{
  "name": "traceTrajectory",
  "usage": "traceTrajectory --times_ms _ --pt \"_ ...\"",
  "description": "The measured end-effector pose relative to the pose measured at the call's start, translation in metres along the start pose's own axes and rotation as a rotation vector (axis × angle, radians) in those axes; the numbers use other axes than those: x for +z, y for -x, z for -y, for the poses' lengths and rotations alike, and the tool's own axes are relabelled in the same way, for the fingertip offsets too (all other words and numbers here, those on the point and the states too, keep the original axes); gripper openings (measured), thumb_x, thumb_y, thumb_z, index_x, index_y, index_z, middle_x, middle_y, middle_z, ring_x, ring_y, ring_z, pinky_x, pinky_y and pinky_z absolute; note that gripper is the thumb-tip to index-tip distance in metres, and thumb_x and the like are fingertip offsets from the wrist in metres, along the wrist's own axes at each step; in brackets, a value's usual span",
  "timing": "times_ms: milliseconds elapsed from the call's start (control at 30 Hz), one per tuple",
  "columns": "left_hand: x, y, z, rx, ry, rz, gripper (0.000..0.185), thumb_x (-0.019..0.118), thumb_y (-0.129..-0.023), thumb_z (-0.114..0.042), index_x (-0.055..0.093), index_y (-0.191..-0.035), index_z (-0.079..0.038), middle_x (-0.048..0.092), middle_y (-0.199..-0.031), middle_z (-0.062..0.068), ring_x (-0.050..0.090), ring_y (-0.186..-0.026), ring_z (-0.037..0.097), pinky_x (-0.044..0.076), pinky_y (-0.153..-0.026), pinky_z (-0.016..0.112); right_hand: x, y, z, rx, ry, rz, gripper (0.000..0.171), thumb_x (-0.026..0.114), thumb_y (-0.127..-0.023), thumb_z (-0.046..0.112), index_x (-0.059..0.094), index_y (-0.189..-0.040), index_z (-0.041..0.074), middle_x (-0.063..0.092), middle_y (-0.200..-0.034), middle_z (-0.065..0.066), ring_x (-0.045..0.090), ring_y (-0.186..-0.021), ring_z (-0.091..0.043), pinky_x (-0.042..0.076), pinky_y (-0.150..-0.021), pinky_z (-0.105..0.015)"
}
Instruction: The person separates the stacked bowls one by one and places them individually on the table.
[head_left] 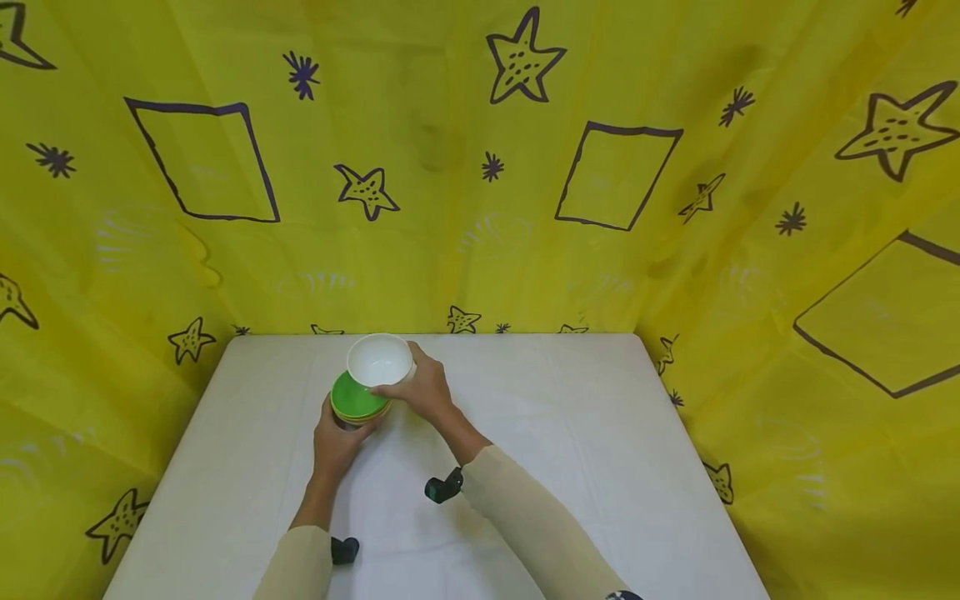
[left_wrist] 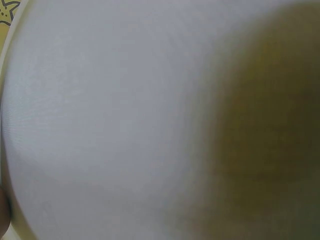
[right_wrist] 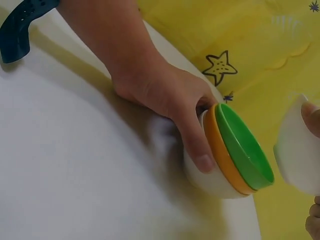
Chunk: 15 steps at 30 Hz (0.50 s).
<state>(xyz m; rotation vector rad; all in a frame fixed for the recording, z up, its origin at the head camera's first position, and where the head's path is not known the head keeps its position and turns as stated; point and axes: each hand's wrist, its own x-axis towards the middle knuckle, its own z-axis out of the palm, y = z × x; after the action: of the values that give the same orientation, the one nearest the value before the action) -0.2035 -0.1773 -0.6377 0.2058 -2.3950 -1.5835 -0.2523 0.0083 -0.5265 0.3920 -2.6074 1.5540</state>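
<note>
Head view: right hand [head_left: 423, 389] pinches a white bowl [head_left: 379, 360] at one o'clock above the green-topped bowl stack [head_left: 358, 398], which the left hand [head_left: 335, 439] grips.

We find no words, numbers, labels or brand marks to read in any view. The yellow cloth [head_left: 450, 208] behind the bench carries only drawn stars, bursts and four-sided outlines, and those are pictures, not writing.
</note>
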Motion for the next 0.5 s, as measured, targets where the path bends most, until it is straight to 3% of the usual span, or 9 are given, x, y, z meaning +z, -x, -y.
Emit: traceTrajectory --times_ms 500 --pt "-0.001 0.001 0.003 0.009 0.037 0.022 0.109 0.097 -0.076 -0.023 0.032 -0.16 0.0 0.045 -0.157 0.026 0.039 -0.148 0.043 0.025 -0.122 0.061 -0.018 0.007 -0.017 0.058 -0.075 -0.155 0.089 0.101 -0.069 0.024 0.058 -0.145 0.007 0.068 -0.137 -0.011 0.063 -0.127 -0.028 0.053 -0.104 -0.045"
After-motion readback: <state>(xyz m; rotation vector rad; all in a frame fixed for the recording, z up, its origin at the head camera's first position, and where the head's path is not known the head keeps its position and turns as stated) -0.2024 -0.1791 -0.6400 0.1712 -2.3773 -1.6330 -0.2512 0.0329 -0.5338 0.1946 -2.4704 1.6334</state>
